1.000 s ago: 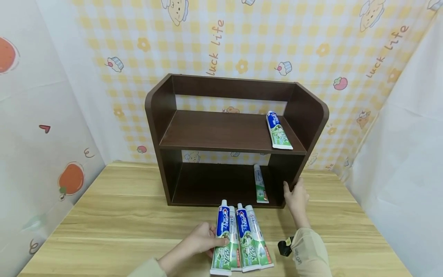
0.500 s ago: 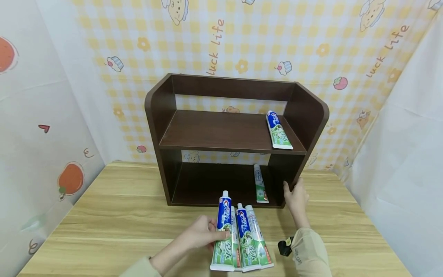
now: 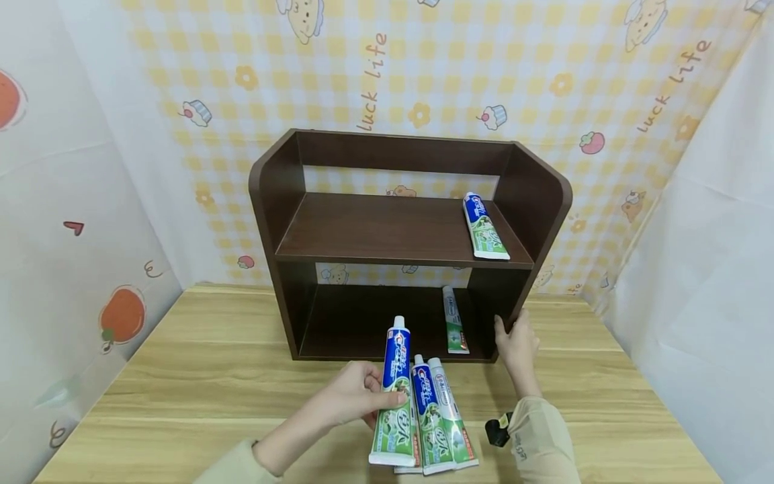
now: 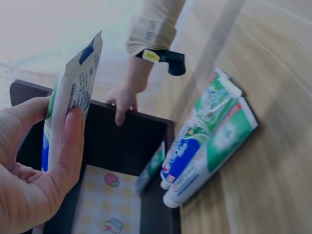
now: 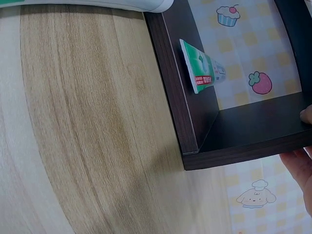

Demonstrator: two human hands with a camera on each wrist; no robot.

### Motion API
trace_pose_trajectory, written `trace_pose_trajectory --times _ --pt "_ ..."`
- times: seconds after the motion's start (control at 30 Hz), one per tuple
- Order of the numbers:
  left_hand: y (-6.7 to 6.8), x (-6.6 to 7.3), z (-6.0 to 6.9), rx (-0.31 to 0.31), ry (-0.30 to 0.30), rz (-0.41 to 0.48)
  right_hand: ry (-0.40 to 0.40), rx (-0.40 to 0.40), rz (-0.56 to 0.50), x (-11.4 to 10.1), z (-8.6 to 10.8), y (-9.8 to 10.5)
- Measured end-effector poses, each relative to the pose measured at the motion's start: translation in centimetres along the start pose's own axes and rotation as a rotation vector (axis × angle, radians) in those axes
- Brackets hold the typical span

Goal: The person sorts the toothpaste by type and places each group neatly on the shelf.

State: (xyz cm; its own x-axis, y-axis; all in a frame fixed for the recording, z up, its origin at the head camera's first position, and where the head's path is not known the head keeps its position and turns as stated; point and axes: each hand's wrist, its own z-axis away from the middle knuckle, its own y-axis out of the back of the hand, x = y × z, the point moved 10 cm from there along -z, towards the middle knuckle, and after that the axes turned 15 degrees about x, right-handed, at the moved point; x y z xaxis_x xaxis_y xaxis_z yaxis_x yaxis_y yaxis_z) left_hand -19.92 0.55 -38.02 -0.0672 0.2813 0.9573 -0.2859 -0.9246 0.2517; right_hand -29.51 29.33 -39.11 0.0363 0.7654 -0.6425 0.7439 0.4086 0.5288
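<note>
Pinches a toothpaste tube in the left hand over the counter, grips the shelf with the right hand!

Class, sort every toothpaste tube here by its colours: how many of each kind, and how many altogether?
Blue-and-green tubes: 3
White-and-green tubes, one mostly covered: 3
Total: 6

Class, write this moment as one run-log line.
left hand: holds Crest tube | right hand: grips shelf unit | upper tier: another Crest tube | lower tier: white-green tube
</note>
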Motion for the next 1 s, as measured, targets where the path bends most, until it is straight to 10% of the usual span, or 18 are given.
trace_pose_trajectory --times 1.0 --pt "1.8 6.1 -0.6 0.034 -0.059 -0.071 -0.056 -0.067 0.029 0.3 0.1 -0.2"
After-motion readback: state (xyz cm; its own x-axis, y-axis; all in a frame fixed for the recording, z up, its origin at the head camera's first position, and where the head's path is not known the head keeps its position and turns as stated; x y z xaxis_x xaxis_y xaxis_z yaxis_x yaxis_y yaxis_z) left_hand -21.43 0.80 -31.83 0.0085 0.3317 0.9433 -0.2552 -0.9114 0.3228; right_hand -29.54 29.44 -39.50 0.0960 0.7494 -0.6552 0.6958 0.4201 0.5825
